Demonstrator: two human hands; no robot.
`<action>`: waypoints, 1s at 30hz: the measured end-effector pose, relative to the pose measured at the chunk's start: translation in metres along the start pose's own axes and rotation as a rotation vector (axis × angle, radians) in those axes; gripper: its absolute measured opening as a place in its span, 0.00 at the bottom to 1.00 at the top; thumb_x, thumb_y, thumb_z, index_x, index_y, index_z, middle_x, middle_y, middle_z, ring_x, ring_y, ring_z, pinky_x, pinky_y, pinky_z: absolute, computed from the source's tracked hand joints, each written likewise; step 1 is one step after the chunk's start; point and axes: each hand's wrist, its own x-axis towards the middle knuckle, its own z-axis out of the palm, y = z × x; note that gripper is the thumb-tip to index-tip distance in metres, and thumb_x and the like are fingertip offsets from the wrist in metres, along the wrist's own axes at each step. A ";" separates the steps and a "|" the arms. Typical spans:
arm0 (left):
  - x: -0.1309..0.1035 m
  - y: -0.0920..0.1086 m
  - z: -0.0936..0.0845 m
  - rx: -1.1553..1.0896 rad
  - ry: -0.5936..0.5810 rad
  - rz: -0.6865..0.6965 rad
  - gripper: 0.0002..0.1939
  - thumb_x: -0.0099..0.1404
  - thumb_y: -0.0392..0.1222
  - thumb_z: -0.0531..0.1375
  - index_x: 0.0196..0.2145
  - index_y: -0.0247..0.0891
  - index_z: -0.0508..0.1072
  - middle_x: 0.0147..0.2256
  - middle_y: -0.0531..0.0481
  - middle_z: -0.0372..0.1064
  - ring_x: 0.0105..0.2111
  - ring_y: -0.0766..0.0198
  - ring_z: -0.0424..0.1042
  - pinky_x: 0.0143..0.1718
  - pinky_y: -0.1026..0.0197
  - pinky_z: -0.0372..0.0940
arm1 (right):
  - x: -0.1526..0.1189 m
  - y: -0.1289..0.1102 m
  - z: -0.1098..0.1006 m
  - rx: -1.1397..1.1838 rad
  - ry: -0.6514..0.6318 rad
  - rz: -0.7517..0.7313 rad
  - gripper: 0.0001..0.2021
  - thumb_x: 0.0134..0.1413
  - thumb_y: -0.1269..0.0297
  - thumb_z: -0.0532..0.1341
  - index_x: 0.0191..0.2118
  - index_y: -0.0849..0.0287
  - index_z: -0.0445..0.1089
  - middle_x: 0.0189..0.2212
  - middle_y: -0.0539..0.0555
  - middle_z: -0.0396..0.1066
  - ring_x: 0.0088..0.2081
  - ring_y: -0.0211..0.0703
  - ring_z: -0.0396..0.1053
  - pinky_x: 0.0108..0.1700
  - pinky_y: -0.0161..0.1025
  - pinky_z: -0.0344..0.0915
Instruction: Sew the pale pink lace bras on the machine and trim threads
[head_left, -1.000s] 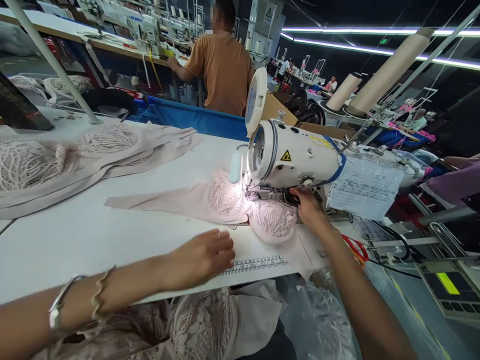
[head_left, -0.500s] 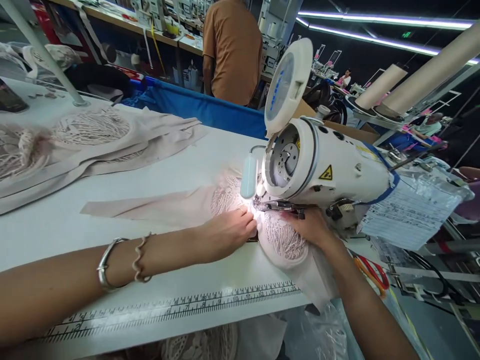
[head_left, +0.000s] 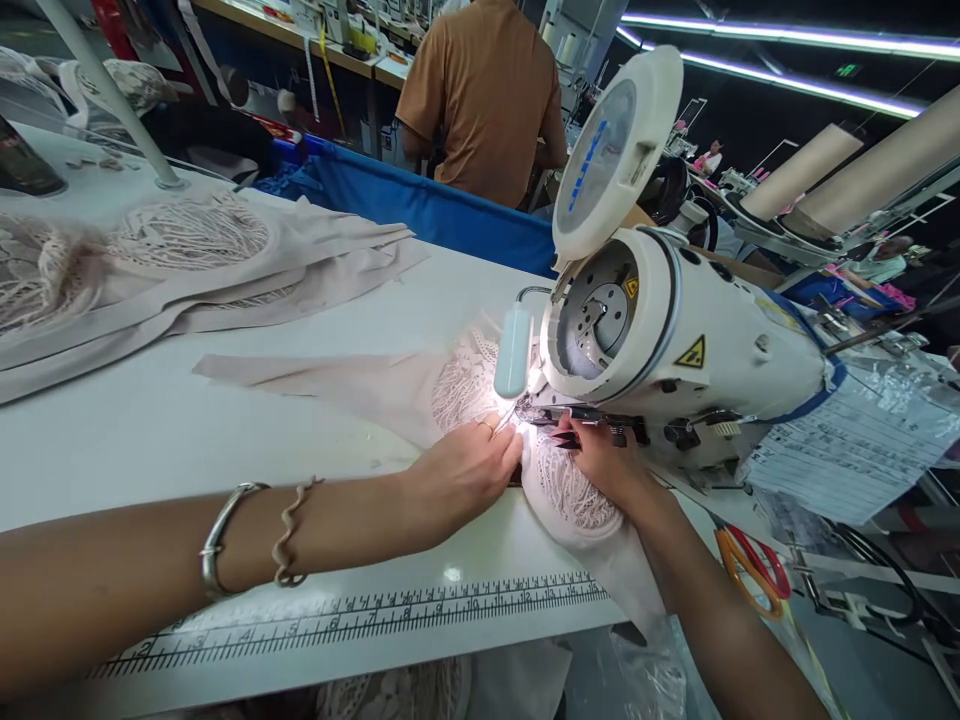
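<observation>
Two hands meet: left hand pinches, contents unclear, mid-way along the lace garment lying near the sewing machine's foot; right hand grips a dark pointed tool, tips best kept off the lace.

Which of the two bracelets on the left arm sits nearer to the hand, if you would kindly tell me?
The wavy bracelet is nearer to the left hand; the silver bangle sits farther back from it.

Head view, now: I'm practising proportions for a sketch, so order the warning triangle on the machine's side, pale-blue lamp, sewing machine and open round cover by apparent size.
Largest to smallest:
Sewing machine
Open round cover
Pale-blue lamp
Warning triangle
</observation>
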 end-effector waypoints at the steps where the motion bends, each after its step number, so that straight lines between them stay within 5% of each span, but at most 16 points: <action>1: 0.000 0.000 0.001 0.020 0.015 -0.002 0.15 0.63 0.20 0.48 0.40 0.31 0.68 0.33 0.45 0.67 0.29 0.59 0.62 0.26 0.57 0.51 | 0.000 -0.002 -0.002 0.046 -0.018 -0.034 0.21 0.55 0.75 0.59 0.53 0.52 0.76 0.41 0.53 0.81 0.43 0.50 0.76 0.48 0.42 0.67; 5: -0.002 -0.006 0.006 0.031 0.107 -0.007 0.16 0.65 0.25 0.51 0.49 0.28 0.68 0.40 0.40 0.70 0.35 0.53 0.66 0.30 0.55 0.53 | -0.001 -0.010 -0.011 0.183 -0.108 -0.166 0.30 0.55 0.80 0.53 0.60 0.47 0.70 0.41 0.50 0.79 0.44 0.43 0.75 0.48 0.39 0.69; 8: -0.002 -0.014 0.007 -0.011 0.118 -0.013 0.16 0.63 0.24 0.53 0.47 0.30 0.69 0.39 0.43 0.71 0.34 0.54 0.65 0.30 0.56 0.51 | 0.000 -0.013 -0.012 0.195 -0.136 -0.166 0.31 0.56 0.79 0.53 0.62 0.47 0.68 0.44 0.51 0.78 0.46 0.45 0.74 0.50 0.40 0.69; 14: 0.000 -0.036 0.006 -0.143 0.138 0.007 0.12 0.71 0.26 0.50 0.40 0.35 0.71 0.36 0.48 0.71 0.30 0.61 0.62 0.32 0.57 0.50 | 0.002 -0.021 -0.016 0.179 -0.127 -0.133 0.26 0.58 0.76 0.54 0.60 0.50 0.70 0.49 0.54 0.78 0.49 0.46 0.74 0.51 0.40 0.68; 21: 0.005 -0.057 0.012 -0.239 0.140 0.037 0.14 0.72 0.28 0.51 0.44 0.40 0.73 0.39 0.48 0.75 0.40 0.57 0.68 0.41 0.55 0.57 | 0.003 -0.032 -0.022 0.201 -0.103 -0.062 0.18 0.57 0.75 0.57 0.51 0.54 0.72 0.40 0.53 0.79 0.40 0.46 0.74 0.41 0.38 0.66; 26: 0.005 -0.031 0.003 -0.115 0.145 -0.020 0.14 0.70 0.25 0.50 0.41 0.32 0.74 0.40 0.40 0.74 0.36 0.57 0.69 0.37 0.55 0.62 | 0.003 -0.030 -0.004 0.276 -0.023 0.122 0.11 0.58 0.71 0.58 0.45 0.54 0.73 0.35 0.53 0.77 0.36 0.45 0.72 0.36 0.37 0.65; 30: 0.002 0.006 0.000 0.030 0.048 -0.056 0.19 0.74 0.45 0.53 0.43 0.23 0.74 0.40 0.30 0.75 0.40 0.46 0.74 0.38 0.48 0.69 | 0.004 -0.030 0.008 0.240 0.054 0.276 0.06 0.61 0.63 0.59 0.40 0.54 0.73 0.34 0.54 0.76 0.38 0.48 0.72 0.39 0.40 0.66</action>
